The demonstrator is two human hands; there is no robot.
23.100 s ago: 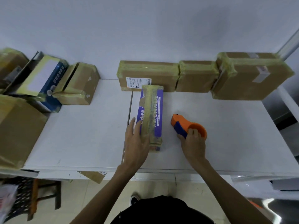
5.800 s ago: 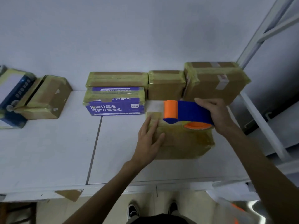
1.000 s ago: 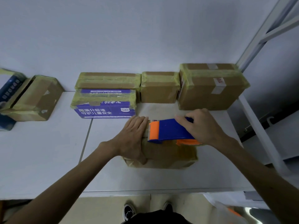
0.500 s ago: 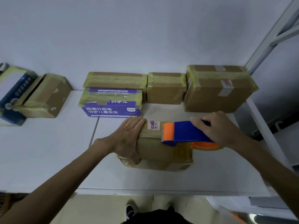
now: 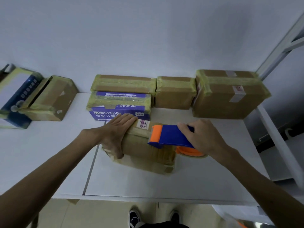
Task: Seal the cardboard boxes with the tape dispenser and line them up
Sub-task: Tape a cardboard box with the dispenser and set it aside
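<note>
L grip (image 5: 115,134) flat on brown box (image 5: 143,151), R grip (image 5: 204,139) round tape dispenser (image 5: 169,135) atop it (purple box (image 5: 113,112) just behind)

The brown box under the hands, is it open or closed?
Closed. The brown box has a flat top wrapped in tape; the left hand presses on it while the right hand grips the tape dispenser on top.

— Your left hand (image 5: 115,134) covered one end of the box (image 5: 141,149); its label (image 5: 144,125) was unreadably small.
— Your right hand (image 5: 203,137) hid the handle of the tape dispenser (image 5: 170,135); the edge cut off the blue box (image 5: 24,94).
</note>
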